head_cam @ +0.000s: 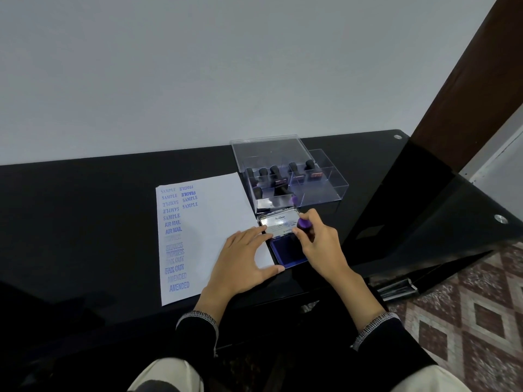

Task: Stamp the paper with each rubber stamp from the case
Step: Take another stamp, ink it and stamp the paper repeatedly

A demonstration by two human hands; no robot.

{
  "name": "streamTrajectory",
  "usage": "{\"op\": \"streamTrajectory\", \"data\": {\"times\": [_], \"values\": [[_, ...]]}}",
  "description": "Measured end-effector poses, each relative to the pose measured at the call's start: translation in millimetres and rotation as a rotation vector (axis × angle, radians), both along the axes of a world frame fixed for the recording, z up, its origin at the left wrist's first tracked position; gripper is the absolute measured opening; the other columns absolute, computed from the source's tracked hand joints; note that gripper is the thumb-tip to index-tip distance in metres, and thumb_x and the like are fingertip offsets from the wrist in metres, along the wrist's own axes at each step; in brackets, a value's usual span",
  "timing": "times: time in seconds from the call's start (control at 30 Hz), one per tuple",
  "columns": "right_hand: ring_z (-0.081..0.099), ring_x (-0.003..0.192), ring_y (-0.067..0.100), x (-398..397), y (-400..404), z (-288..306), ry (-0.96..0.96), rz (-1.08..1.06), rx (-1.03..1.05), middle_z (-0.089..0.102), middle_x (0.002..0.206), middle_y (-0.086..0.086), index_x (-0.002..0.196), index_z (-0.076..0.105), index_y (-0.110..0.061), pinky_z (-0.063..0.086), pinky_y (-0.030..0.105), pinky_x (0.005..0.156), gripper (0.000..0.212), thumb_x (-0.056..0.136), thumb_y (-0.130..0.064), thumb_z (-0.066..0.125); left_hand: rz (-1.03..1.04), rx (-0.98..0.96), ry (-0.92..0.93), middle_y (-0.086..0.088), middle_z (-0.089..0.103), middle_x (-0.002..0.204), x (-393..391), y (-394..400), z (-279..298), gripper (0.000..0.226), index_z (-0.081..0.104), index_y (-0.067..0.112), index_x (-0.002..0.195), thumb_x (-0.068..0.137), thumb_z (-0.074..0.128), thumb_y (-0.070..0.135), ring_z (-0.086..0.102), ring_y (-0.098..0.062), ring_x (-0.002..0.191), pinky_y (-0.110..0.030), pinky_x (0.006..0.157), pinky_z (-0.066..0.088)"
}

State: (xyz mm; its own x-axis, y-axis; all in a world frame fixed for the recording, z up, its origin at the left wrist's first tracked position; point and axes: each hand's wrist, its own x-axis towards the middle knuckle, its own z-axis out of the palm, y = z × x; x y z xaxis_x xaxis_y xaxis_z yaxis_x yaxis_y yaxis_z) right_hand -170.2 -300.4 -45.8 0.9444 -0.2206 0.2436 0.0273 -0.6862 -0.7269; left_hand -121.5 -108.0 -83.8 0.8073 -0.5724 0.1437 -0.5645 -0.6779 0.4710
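Fingers of the right hand (317, 244) curl round a rubber stamp with a purple-stained handle (305, 223), holding it over the open Artline ink pad (285, 251), whose lid (278, 222) stands propped up behind the blue pad. The left hand (242, 256) lies with straight, spread fingers, its fingertips touching the pad's near and far corners and its palm on the paper (215, 222), steadying both.

Several black-handled stamps (273, 172) stand in the clear plastic case (325, 188), just behind the ink pad; its lid (266, 151) leans open at the back.

Risks, as I judge them: a weak or uneven inking would give a faint print like some already on the sheet, and a tilted press could smear. The left palm could drag across the paper and shift it.

Everything rests on a glossy black tabletop (99, 193) against a plain pale wall (198, 66); patterned floor tiles (467, 306) show at the right.
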Motion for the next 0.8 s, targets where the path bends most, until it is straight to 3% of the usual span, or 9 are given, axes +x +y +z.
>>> {"op": "streamTrajectory", "data": {"times": [0.17, 0.3, 0.43, 0.57, 0.8], "values": [[0.054, 0.075, 0.002, 2, 0, 3, -0.007, 0.021, -0.049, 0.057, 0.086, -0.008, 0.089, 0.041, -0.024, 0.041, 0.011, 0.061, 0.019, 0.092, -0.021, 0.059, 0.001, 0.009, 0.000, 0.018, 0.026, 0.155, -1, 1, 1, 0.081, 0.035, 0.038, 0.144, 0.076, 0.050, 0.079, 0.020, -0.003, 0.141, -0.026, 0.117, 0.006], [0.059, 0.070, 0.008, 3, 3, 5, 0.028, 0.021, -0.024, 0.061, 0.084, -0.003, 0.093, 0.039, -0.023, 0.048, 0.020, 0.055, 0.013, 0.096, -0.025, 0.052, 0.001, 0.009, 0.000, 0.018, 0.025, 0.155, -1, 1, 2, 0.082, 0.034, 0.038, 0.145, 0.076, 0.051, 0.079, 0.020, -0.003, 0.141, -0.024, 0.115, 0.002], [0.061, 0.069, 0.015, 5, 5, 11, 0.084, 0.002, -0.023, 0.060, 0.080, 0.001, 0.102, 0.042, -0.021, 0.051, 0.029, 0.059, 0.013, 0.095, -0.022, 0.053, 0.000, 0.007, -0.007, 0.018, 0.026, 0.155, 0, 1, 1, 0.082, 0.035, 0.037, 0.144, 0.076, 0.049, 0.080, 0.020, -0.003, 0.141, -0.023, 0.115, 0.003], [0.058, 0.070, 0.009, 8, 6, 9, 0.064, -0.023, -0.034, 0.057, 0.078, -0.005, 0.101, 0.053, -0.017, 0.047, 0.020, 0.061, 0.007, 0.094, -0.018, 0.055, 0.000, -0.004, 0.002, 0.018, 0.027, 0.154, 0, 1, 1, 0.081, 0.036, 0.038, 0.144, 0.076, 0.050, 0.079, 0.021, -0.002, 0.140, -0.024, 0.116, 0.004], [0.056, 0.068, 0.009, 22, 3, 6, 0.084, -0.028, -0.027, 0.058, 0.076, -0.001, 0.098, 0.055, -0.014, 0.039, 0.011, 0.058, 0.008, 0.093, -0.020, 0.057, -0.005, 0.003, 0.016, 0.018, 0.027, 0.154, 1, 0, 1, 0.080, 0.036, 0.037, 0.144, 0.076, 0.050, 0.078, 0.020, -0.003, 0.141, -0.028, 0.118, 0.007]]}}
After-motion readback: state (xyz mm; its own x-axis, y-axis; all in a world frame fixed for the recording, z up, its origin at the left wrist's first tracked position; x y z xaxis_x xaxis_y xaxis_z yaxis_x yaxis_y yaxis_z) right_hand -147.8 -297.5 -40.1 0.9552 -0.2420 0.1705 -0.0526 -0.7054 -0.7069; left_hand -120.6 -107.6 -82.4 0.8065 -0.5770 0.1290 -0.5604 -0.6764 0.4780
